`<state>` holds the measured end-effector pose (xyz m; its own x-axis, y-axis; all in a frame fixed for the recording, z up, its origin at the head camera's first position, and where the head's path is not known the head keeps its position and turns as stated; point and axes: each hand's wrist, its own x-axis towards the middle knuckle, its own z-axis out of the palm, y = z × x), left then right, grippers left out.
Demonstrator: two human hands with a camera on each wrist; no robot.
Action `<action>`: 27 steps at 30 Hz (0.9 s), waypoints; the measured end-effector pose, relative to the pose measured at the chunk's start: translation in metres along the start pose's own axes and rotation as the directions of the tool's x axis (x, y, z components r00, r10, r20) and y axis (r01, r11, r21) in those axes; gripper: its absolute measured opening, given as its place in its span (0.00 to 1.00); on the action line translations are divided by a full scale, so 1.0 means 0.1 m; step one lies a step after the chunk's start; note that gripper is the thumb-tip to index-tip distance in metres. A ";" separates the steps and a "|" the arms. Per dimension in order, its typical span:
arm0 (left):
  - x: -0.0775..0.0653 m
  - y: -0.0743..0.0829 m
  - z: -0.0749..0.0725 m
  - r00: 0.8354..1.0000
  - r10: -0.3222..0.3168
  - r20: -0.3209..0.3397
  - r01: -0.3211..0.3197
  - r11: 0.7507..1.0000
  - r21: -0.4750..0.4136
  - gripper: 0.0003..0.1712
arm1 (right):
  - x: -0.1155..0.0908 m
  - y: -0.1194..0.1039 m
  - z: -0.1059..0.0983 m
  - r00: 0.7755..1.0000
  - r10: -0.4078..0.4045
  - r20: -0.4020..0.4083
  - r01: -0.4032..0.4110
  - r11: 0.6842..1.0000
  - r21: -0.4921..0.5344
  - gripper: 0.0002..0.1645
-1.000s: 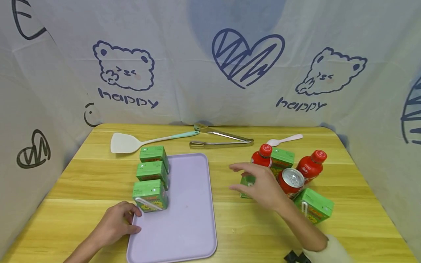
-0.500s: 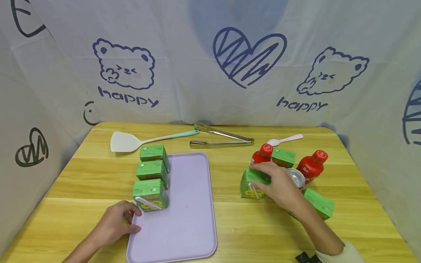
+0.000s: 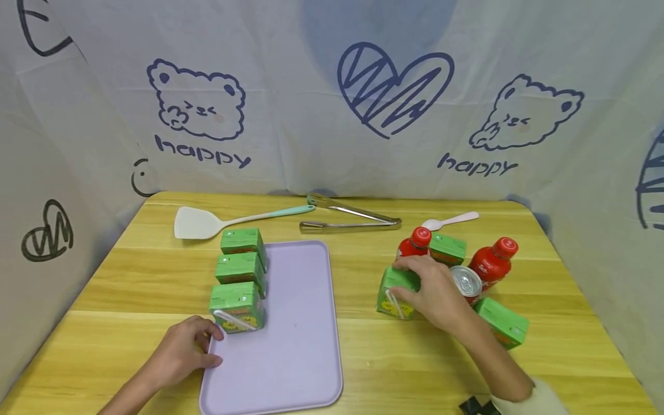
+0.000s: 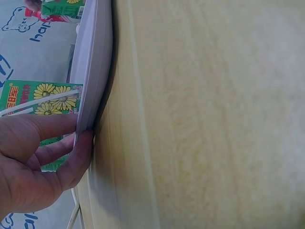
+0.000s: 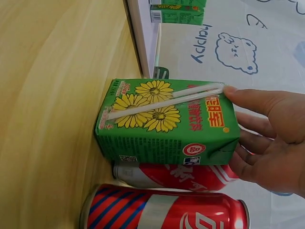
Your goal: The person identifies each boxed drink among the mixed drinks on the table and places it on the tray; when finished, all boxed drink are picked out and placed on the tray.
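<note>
My left hand [image 3: 178,353] pinches the left rim of a lilac tray [image 3: 290,369], thumb and fingers on either side of it in the left wrist view. Three green drink cartons stand in a row on the tray's left side, the nearest carton [image 3: 236,308] just beyond my fingers. My right hand [image 3: 436,291] grips another green drink carton [image 5: 147,119] by its top end, the thumb beside its white straw. Behind that carton stands a red bottle [image 3: 413,243]; a red can [image 3: 467,282] is partly hidden by my hand.
Right of my hand stand a second red bottle [image 3: 491,264] and a green carton [image 3: 502,323], with another carton [image 3: 448,249] behind. Along the table's back lie a white spatula [image 3: 197,223], metal tongs [image 3: 358,219] and a pink spoon [image 3: 451,221]. A printed curtain [image 3: 290,115] hangs behind.
My right hand has come down onto the green carton, taken hold of its top and shifted it slightly left and nearer. My left hand has stayed at the tray rim.
</note>
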<state>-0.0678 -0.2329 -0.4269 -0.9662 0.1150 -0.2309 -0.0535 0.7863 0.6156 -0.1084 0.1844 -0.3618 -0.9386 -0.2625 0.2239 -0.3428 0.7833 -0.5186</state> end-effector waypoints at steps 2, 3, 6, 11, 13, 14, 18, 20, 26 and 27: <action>0.00 0.00 0.00 1.000 0.001 -0.001 -0.001 1.000 0.003 0.19 | 0.00 -0.01 0.02 1.000 0.010 -0.012 -0.010 1.000 -0.002 0.23; 0.00 0.00 0.00 1.000 0.001 -0.001 -0.001 1.000 0.004 0.19 | -0.01 -0.01 0.03 1.000 0.021 -0.019 -0.021 1.000 -0.002 0.24; 0.00 0.00 -0.01 1.000 0.005 -0.001 -0.005 1.000 0.006 0.19 | -0.04 0.00 0.07 0.997 0.052 -0.051 -0.052 0.999 0.004 0.25; 0.01 0.00 -0.01 1.000 0.008 0.001 -0.008 1.000 0.007 0.19 | -0.11 0.02 0.16 0.984 0.129 -0.121 -0.125 0.991 0.040 0.26; 0.01 0.00 -0.01 1.000 0.006 0.001 -0.006 1.000 0.007 0.19 | -0.13 0.02 0.19 0.975 0.170 -0.144 -0.162 0.985 0.063 0.26; 0.01 0.00 -0.01 1.000 0.003 0.001 -0.003 1.000 0.007 0.19 | -0.14 0.02 0.20 0.970 0.191 -0.153 -0.180 0.980 0.080 0.26; 0.00 0.00 -0.01 1.000 -0.008 0.002 0.008 1.000 0.002 0.19 | -0.19 0.02 0.24 0.953 0.255 -0.162 -0.233 0.962 0.142 0.26; 0.01 0.00 0.00 1.000 -0.011 0.002 0.011 1.000 0.001 0.19 | -0.21 0.03 0.25 0.951 0.265 -0.161 -0.239 0.957 0.167 0.28; 0.01 0.00 0.00 1.000 -0.014 0.000 0.014 1.000 -0.003 0.19 | -0.30 0.06 0.28 0.939 0.274 -0.207 -0.218 0.941 0.259 0.31; 0.01 0.00 0.00 1.000 -0.007 -0.001 0.007 1.000 -0.003 0.19 | -0.31 0.06 0.29 0.935 0.273 -0.225 -0.210 0.940 0.269 0.31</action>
<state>-0.0683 -0.2333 -0.4272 -0.9661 0.1087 -0.2343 -0.0613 0.7849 0.6165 -0.0822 0.1810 -0.3962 -0.9626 0.0953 0.2536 -0.1360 0.6395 -0.7567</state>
